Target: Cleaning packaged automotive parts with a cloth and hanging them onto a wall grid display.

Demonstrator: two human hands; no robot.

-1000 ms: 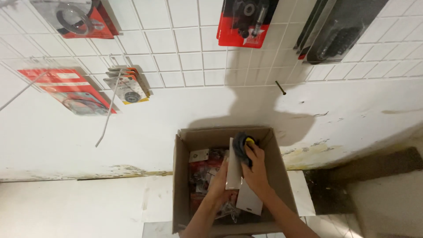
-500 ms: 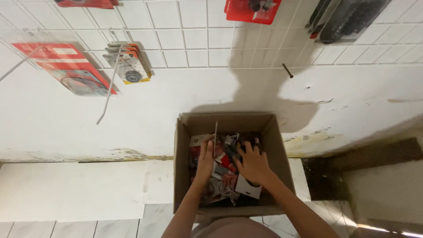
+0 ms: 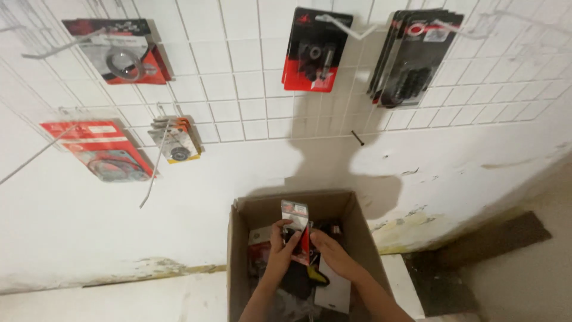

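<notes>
Two hands were on one item when I checked the head view: a small flat blister-card pkg, grey top w/ red-and-black lower part (image 3: pixel 297 229), held upright over the open brown cardboard box (image 3: pixel 357 222). My left hand (image 3: pixel 280 249) had fingers curled round the card's left edge, thumb at the front. My right hand (image 3: pixel 329 253) was closed on the lower right part of it, approx at the red section. Both gripped it; neither was open.

Handling, as I judged it: light, thin, fairly stiff card w/ a clear plastic bubble, so likely slick on the front face and easy to bend if squeezed mid-card. Best hold looked like the card edges or bottom corner, pinched, not the bubble. Prob not fragile, though I couldn't tell what part sat inside.

Box stood on the floor against the white plaster wall (image 3: pixel 465 155), centre-near in the scene, w/ more red and black pkgs plus a white card and sth yellow jumbled inside. Above, far side, a white wire grid panel (image 3: pixel 238 71) carried hooks w/ hung goods: red-black pkg w/ a ring at far left (image 3: pixel 122 53), red gasket card lower left (image 3: pixel 98 149), small orange-white pack (image 3: pixel 176 140), red-black pack at centre (image 3: pixel 314 50), stack of black packs to the right (image 3: pixel 411 56). One dark screw (image 3: pixel 357 138) stuck out of the wall below the grid.
</notes>
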